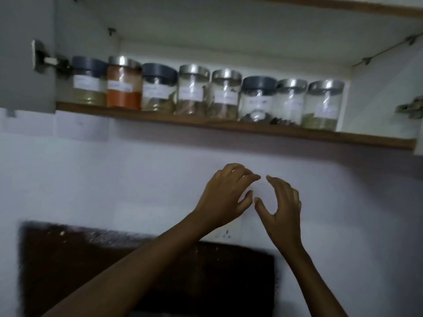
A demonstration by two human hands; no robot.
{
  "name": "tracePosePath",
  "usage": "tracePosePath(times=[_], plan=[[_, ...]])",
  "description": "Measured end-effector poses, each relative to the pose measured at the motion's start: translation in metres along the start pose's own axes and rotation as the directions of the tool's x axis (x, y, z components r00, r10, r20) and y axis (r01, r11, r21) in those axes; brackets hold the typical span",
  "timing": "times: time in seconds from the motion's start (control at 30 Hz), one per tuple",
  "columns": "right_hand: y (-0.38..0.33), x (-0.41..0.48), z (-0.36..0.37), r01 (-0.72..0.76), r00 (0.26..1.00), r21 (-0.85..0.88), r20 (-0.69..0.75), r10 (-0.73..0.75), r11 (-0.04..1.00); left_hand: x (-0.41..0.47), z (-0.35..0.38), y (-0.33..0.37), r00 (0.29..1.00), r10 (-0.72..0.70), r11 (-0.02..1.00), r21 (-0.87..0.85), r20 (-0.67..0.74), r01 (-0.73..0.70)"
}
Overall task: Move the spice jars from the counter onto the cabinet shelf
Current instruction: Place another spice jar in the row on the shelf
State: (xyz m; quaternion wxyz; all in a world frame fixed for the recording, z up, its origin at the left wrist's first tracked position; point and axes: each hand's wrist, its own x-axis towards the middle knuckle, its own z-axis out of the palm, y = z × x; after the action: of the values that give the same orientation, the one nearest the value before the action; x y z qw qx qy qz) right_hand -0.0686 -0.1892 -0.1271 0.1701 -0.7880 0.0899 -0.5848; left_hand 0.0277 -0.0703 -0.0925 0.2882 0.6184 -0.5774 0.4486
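Eight jars (pixel 193 90) are seen standing upright in a row on the shelf (pixel 206 124) of the cabinet, at 12 o'clock in the view. Each is set just beside the next and bears a white label whose writing cannot be read.

Counted from the 10 o'clock end:
- The first jar (pixel 89 84), under a dark lid, is filled low with something pale yellow.
- The second jar (pixel 123 88), under a steel lid, is filled high with orange-red powder.
- The third jar (pixel 158 92), dark-lidded, holds brownish pieces.
- The fourth jar (pixel 193 97) and fifth jar (pixel 225 99), both steel-lidded, also hold brownish pieces.
- The sixth jar (pixel 258 104), dark-lidded, holds a shallow layer of dark bits.
- The contents of the seventh jar (pixel 290 104), steel-lidded, cannot be told.
- The eighth jar (pixel 324 108), at 2 o'clock, holds a low greenish-yellow layer under a steel lid.

Toward 6 o'clock from the shelf, the left hand (pixel 225 195) and right hand (pixel 282 207) are raised before the white wall (pixel 114 179). Nothing is gripped in either. The fingers are loosely curled, the palms are turned toward each other, and the fingertips are close but apart. A dark speckled counter (pixel 91 259) is seen at 7 o'clock.
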Motion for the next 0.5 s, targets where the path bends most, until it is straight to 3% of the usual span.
tracePosePath(times=[0.27,0.4,0.5], plan=[[-0.074,-0.124,0.106,-0.049,0.963,-0.007,0.266,0.049,0.999,-0.172,-0.053,-0.071,0.914,-0.267,0.962,0.040,0.306,0.268],[-0.111,-0.175,0.155,-0.014,0.920,-0.055,0.390,0.034,0.998,-0.248,-0.087,-0.111,0.858,-0.359,0.933,0.129,0.368,0.335],[-0.127,-0.214,0.192,-0.001,0.857,-0.068,0.515,0.036,0.998,-0.308,-0.107,-0.136,0.778,-0.495,0.868,0.178,0.387,0.464]])
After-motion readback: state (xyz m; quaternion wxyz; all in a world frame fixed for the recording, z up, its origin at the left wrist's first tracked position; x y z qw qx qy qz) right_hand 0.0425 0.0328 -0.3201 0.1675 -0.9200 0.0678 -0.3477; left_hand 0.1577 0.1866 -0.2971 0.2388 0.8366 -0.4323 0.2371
